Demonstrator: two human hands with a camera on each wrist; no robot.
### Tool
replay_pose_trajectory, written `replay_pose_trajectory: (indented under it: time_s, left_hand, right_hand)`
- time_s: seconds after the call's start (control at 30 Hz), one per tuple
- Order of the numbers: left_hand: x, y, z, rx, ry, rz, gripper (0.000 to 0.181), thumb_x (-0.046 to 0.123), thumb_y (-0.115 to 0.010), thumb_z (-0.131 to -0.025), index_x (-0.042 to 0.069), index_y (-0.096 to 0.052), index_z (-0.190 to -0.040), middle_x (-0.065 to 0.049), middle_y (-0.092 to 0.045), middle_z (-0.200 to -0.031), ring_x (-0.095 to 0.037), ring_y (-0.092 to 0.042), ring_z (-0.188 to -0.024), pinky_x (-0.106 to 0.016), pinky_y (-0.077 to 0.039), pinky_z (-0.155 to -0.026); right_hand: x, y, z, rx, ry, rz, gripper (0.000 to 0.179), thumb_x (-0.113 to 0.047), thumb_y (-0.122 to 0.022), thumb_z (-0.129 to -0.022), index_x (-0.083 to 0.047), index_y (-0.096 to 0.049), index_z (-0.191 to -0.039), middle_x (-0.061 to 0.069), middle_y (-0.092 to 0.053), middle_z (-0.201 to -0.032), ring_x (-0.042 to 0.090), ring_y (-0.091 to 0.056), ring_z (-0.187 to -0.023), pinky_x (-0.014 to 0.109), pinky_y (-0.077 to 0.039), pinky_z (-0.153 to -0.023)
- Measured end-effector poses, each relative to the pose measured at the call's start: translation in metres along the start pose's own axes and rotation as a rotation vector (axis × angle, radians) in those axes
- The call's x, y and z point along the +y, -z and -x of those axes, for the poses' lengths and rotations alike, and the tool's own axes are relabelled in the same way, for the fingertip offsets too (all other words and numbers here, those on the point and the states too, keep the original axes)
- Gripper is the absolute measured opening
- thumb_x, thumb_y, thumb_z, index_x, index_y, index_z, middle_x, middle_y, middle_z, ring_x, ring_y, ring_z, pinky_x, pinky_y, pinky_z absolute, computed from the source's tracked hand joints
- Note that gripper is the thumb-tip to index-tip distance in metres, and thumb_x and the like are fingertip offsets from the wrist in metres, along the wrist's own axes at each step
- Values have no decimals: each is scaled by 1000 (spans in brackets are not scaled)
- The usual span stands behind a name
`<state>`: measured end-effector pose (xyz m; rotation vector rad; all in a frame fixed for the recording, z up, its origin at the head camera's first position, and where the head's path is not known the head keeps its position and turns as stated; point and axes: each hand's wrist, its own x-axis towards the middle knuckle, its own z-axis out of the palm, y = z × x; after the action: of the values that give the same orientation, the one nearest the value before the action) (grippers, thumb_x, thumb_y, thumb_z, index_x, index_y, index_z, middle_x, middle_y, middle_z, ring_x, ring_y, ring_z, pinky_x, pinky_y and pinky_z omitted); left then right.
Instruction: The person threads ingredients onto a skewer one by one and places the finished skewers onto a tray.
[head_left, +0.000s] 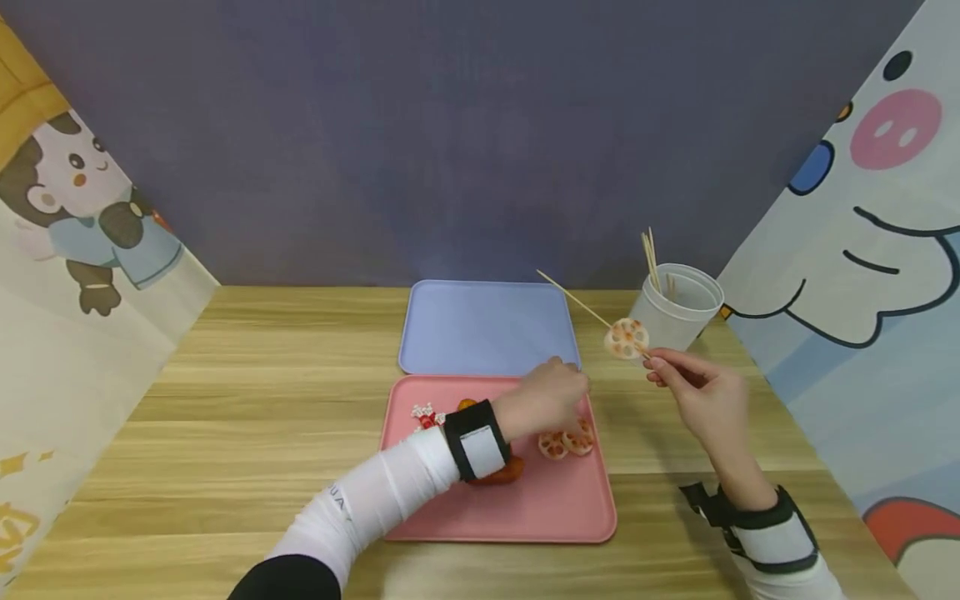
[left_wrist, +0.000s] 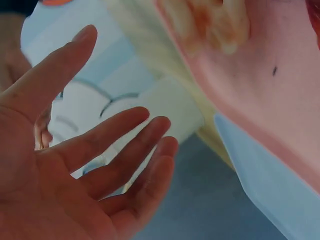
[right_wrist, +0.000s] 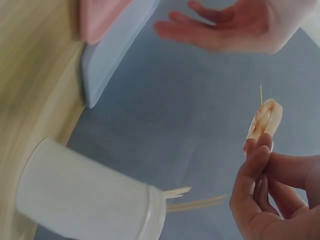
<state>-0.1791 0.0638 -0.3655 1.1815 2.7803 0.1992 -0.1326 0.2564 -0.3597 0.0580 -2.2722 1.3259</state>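
My right hand [head_left: 705,400] pinches a bamboo skewer [head_left: 570,296] near its lower end, between thumb and fingers. A lotus root slice [head_left: 627,338] is threaded on the skewer just beyond the fingertips; the right wrist view shows this slice [right_wrist: 265,120] nearly edge-on. Over the right part of the pink tray [head_left: 555,517] hovers my left hand [head_left: 546,396], holding nothing; in the left wrist view its fingers [left_wrist: 130,165] are extended and spread. Below it, more lotus root slices [head_left: 553,445] lie on the tray. My left forearm partly hides the tray's other contents.
A white cup [head_left: 667,321] holding several skewers [head_left: 650,258] stands behind my right hand. Behind the pink tray lies a blue tray [head_left: 487,325]. Brown food pieces [head_left: 504,473] and a red-and-white item [head_left: 427,415] are on the pink tray. A dark wall panel [head_left: 480,142] closes off the back.
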Motion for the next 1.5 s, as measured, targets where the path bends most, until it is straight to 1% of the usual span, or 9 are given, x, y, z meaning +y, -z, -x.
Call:
replay_pose_trajectory:
  time_s: [0.13, 0.2, 0.33, 0.4, 0.57, 0.73, 0.9, 1.13, 1.5]
  left_hand:
    - [11, -5, -4, -51, 2, -57, 27, 37, -85, -64, 23, -61, -68, 6, -61, -82, -14, -50, -78, -26, -43, -67]
    - [14, -7, -5, -68, -9, -70, 26, 33, -85, -65, 23, -61, -66, 7, -61, -79, -13, -51, -78, -26, -44, -71]
    - [18, -11, -6, -69, -38, -115, 27, 22, -80, -69, 22, -55, -60, 7, -59, -70, -9, -53, -71, -24, -46, -73]
    - [19, -12, -6, -68, -47, -112, 29, 16, -77, -70, 21, -52, -58, 7, -57, -65, -7, -52, -64, -21, -46, -68]
    - [20, -22, -6, -41, -86, -76, 33, 6, -69, -72, 18, -44, -54, 7, -48, -54, -6, -47, -50, -16, -41, -46]
    - [19, -30, -6, 29, -109, -112, 32, 11, -70, -74, 17, -45, -56, 7, -50, -56, -6, -51, -55, -18, -44, -48]
    - [19, -32, -7, 8, -104, -54, 32, 14, -70, -78, 17, -45, -58, 7, -49, -56, -6, -51, -54, -16, -42, -46]
    - [17, -33, -8, -48, -125, 89, 34, 7, -67, -77, 16, -42, -57, 7, -40, -44, -3, -43, -33, -15, -36, -36]
    - [21, -33, -8, -80, -90, 73, 29, 2, -68, -74, 16, -47, -59, 6, -52, -48, -3, -46, -33, -15, -38, -34]
  right_hand:
    - [6, 5, -2, 21, -25, 36, 17, -7, -68, -86, 2, -73, -99, -32, -63, -74, -5, -64, -62, 12, -52, -59]
    - [8, 8, -3, 29, -35, 41, 17, -6, -68, -86, 3, -73, -99, -31, -63, -73, -5, -64, -62, 12, -52, -58]
    - [11, 13, -5, 48, -52, 47, 17, -6, -68, -86, 4, -73, -100, -29, -64, -71, -5, -64, -61, 11, -52, -57]
    - [13, 15, -6, 55, -54, 54, 18, -6, -68, -86, 3, -73, -100, -29, -64, -71, -6, -64, -60, 11, -51, -57]
    - [14, 17, -6, 58, -52, 63, 18, -6, -68, -86, 2, -73, -101, -30, -64, -72, -7, -64, -60, 10, -51, -57]
    - [13, 18, -5, 58, -50, 56, 19, -6, -68, -86, 3, -72, -101, -31, -63, -72, -8, -63, -61, 10, -51, -57]
    - [12, 18, -5, 55, -55, 54, 19, -7, -68, -86, 3, -72, -102, -30, -64, -72, -6, -64, -61, 10, -51, -57]
    - [12, 19, -4, 46, -67, 90, 20, -9, -68, -87, 2, -72, -103, -31, -63, -74, -6, -64, -62, 9, -50, -57]
    - [13, 19, -6, 41, -71, 70, 20, -9, -67, -87, 2, -72, -103, -32, -63, -73, -7, -64, -62, 9, -51, -58]
